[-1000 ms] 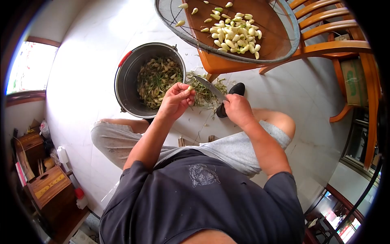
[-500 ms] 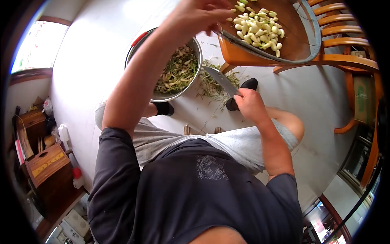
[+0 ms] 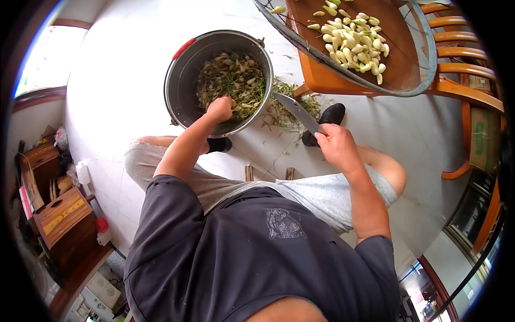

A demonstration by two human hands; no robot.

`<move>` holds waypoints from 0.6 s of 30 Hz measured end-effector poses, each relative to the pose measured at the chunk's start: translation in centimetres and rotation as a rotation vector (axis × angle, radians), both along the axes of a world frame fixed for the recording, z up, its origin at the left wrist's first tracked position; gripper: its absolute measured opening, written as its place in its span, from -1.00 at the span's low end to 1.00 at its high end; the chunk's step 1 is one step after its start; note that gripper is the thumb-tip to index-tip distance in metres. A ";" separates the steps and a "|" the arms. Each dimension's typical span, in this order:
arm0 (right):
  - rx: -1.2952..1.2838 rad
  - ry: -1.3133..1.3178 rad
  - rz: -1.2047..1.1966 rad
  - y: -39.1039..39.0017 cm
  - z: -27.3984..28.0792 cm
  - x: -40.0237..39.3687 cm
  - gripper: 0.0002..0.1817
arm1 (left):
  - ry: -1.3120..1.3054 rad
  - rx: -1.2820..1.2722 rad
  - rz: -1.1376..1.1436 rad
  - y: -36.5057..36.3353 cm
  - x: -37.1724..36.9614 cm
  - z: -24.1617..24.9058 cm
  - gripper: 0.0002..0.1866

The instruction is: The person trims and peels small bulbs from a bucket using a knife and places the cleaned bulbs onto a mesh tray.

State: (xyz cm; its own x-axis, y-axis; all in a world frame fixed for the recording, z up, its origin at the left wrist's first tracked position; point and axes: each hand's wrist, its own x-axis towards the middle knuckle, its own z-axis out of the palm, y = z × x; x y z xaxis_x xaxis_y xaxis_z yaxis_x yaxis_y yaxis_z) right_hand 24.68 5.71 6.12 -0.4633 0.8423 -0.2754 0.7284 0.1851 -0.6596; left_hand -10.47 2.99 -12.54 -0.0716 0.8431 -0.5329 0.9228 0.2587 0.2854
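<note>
My right hand (image 3: 339, 145) is closed round the handle of a kitchen knife (image 3: 298, 111), whose broad blade points up and left towards the bucket. My left hand (image 3: 219, 109) reaches over the near rim of a metal bucket (image 3: 180, 88) with a red grip. Its fingers curl down at the heap of untrimmed onion-like bulbs (image 3: 230, 78) with green stalks inside; whatever they hold is hidden. Pale trimmed bulbs (image 3: 357, 43) lie piled in a round mesh sieve (image 3: 370, 88) at the upper right.
The sieve rests on an orange wooden chair (image 3: 314, 70). Cut green stalks (image 3: 284, 112) litter the floor between the bucket and my foot in a black shoe (image 3: 331, 114). A wooden cabinet (image 3: 61, 214) stands far left, a cardboard box (image 3: 484, 138) at the right.
My left hand has moved from the sieve's edge down and left into the bucket. The right hand still holds the knife in nearly the same place. The view has shifted slightly.
</note>
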 end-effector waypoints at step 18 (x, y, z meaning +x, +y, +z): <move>0.046 0.049 0.065 -0.3 1.0 -0.8 -0.82 | -0.185 0.369 0.334 -1.0 -1.7 6.8 -0.79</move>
State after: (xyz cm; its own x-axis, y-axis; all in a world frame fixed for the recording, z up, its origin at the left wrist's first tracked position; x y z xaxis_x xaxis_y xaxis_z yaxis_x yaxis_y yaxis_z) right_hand 23.90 5.42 7.08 -0.5290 0.8214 -0.2133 0.6814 0.2614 -0.6837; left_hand -12.22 1.95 -5.76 -0.3010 0.9244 -0.2342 0.7331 0.3814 0.5632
